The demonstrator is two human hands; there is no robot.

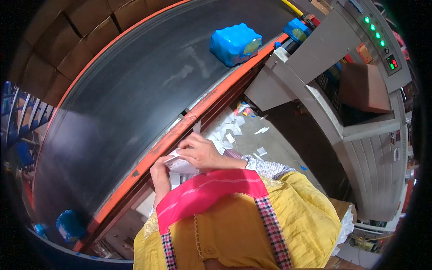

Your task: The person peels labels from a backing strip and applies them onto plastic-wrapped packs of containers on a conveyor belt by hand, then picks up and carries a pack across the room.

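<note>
In front of the pink apron top, both hands are closed on a white paper stack [182,165]. My left hand [159,173] grips its left side, with the fingers partly hidden behind it. My right hand [198,152] lies over its upper right edge, fingers bent and pressed together at the top. A narrow white slip [197,127] sticks up just above the right fingers. Whatever is printed on the stack is too small to read. Both hands are beside the orange edge [153,155] of the conveyor.
A black conveyor belt [135,90] curves past on the left. It carries a blue-wrapped pack [236,44] at the far end and another blue pack [71,226] at the near end. A grey machine [315,105] stands at right. White slips [229,128] litter the floor. Brown cartons [58,40] are stacked behind.
</note>
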